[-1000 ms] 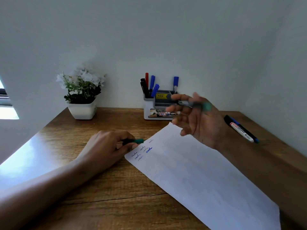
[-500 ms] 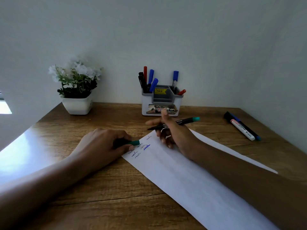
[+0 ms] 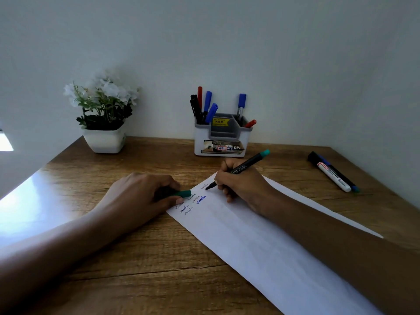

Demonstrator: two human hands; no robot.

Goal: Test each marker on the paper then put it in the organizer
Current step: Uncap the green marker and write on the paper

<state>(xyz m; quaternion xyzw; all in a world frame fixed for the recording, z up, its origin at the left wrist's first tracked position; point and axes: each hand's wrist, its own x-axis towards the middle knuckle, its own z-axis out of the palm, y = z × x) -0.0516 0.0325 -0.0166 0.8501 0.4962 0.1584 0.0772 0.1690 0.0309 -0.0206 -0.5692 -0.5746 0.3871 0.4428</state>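
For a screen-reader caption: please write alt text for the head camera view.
The right hand holds a black pen, tip at the paper. The left hand grips a green cap at the paper's edge; an organizer of markers stands behind.

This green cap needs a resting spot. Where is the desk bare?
Bare wood lies between the flower pot and the organizer, and between the paper and the two loose markers. Crowded: the paper's top corner, by the left hand and right hand.
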